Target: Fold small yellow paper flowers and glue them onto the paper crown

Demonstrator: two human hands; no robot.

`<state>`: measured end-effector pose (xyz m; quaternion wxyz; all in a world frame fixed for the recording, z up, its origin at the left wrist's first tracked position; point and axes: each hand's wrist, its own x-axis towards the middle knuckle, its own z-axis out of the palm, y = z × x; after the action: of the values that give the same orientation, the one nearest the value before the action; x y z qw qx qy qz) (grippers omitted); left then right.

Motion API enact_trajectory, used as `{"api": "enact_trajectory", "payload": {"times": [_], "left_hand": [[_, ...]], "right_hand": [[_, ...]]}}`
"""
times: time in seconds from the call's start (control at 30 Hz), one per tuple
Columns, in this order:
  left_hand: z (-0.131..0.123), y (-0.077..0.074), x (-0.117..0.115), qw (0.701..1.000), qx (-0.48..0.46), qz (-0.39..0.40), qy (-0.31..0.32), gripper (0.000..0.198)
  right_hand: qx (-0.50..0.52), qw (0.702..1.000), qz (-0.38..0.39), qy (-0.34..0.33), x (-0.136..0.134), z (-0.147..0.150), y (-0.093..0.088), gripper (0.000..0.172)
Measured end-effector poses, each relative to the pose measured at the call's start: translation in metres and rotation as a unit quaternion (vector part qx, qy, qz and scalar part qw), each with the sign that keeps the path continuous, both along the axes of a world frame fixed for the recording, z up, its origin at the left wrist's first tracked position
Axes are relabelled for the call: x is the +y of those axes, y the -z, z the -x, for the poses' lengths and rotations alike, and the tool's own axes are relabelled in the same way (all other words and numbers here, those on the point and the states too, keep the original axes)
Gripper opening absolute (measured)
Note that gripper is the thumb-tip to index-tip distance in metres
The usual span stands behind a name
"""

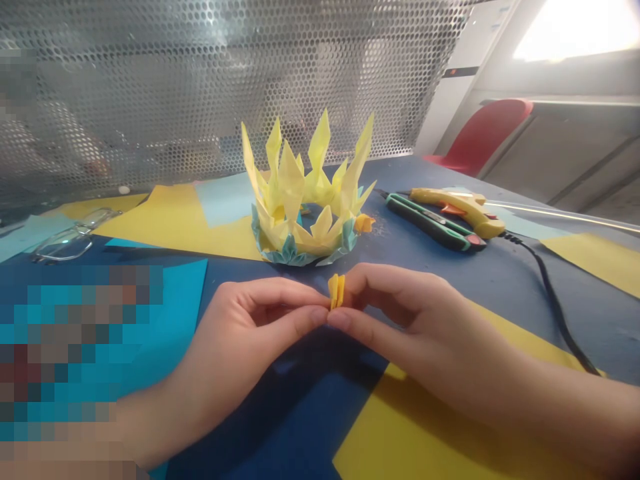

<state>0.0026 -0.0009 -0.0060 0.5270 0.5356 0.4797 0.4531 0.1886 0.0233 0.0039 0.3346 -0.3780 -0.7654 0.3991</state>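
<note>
Between my two hands is a small piece of folded yellow paper, standing upright with several layers pressed together. My left hand pinches its lower left side between thumb and finger. From the other side, the thumb and fingers of my right hand close on it too, and the thumb tips almost meet. Just behind the fingertips stands a folded paper crown, with tall pale yellow points and light blue pieces round its base. A small orange-yellow folded paper piece lies beside the crown's right side.
A yellow hot glue gun with a black cord and a green-black utility knife lie at right. Glasses rest at left. Yellow sheets and a blue sheet cover parts of the table. Behind stands a perforated metal panel; a red chair is beyond.
</note>
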Motion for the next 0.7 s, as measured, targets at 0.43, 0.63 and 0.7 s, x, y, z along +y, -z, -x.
{"api": "enact_trajectory", "payload": {"times": [0.43,0.63,0.7], "left_hand": [[-0.0001,-0.0011,0.0000,1.000,-0.009,0.017,-0.002,0.005],[-0.0012,-0.0007,0.0002,1.000,0.017,0.022,0.000,0.004],[-0.0008,-0.0007,0.0006,0.999,0.033,0.013,-0.003,0.005]], "right_hand": [[-0.048,0.998,-0.021,-0.026,-0.0001,-0.0023,0.0017,0.015],[-0.049,0.999,-0.004,-0.023,0.0038,-0.0003,0.0041,0.017],[-0.043,0.999,0.017,-0.023,0.0040,-0.0001,0.0042,0.018]]}}
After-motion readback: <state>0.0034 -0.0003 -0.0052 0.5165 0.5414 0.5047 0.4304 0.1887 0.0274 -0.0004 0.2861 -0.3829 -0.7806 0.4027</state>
